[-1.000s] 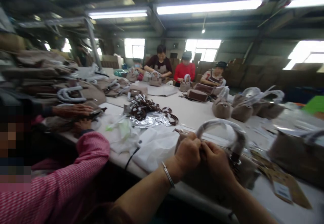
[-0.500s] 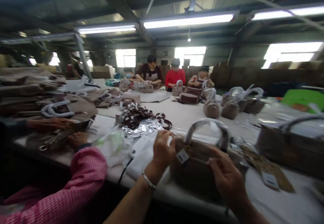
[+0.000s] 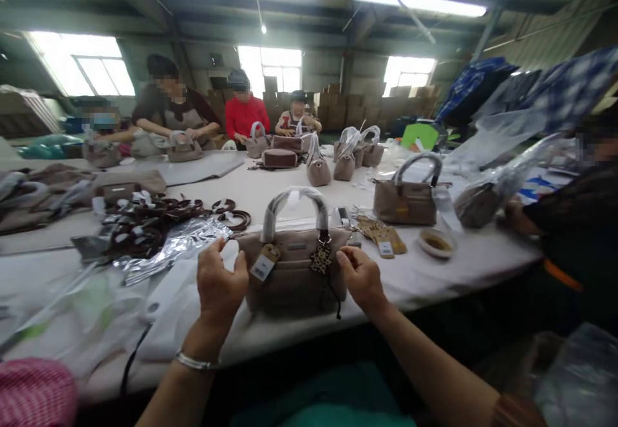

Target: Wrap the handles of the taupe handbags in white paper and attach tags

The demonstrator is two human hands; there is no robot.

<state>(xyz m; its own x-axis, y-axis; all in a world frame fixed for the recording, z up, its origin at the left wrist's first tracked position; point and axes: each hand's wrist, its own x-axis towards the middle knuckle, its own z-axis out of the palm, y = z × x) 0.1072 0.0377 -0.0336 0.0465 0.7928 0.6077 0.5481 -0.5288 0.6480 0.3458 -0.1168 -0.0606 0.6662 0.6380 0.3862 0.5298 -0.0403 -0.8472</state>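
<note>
A small taupe handbag [image 3: 294, 272] stands upright on the white table [image 3: 425, 272] in front of me. Its handle is wrapped in plastic, a paper tag [image 3: 264, 263] hangs at its left front and a dark charm [image 3: 320, 258] at its right. My left hand [image 3: 219, 285] grips the bag's left end with curled fingers. My right hand [image 3: 360, 275] holds the bag's right end, fingers curled against its side.
Another taupe handbag [image 3: 404, 198] stands further right, with card tags [image 3: 381, 237] and a small dish [image 3: 436, 242] near it. Dark straps [image 3: 145, 221] and foil wrap [image 3: 176, 243] lie at the left. Several people work on bags across the table; a person sits at the right edge.
The view has swung right and down. The bag, held tilted between my hands before, now stands upright on the table with one hand at each end.
</note>
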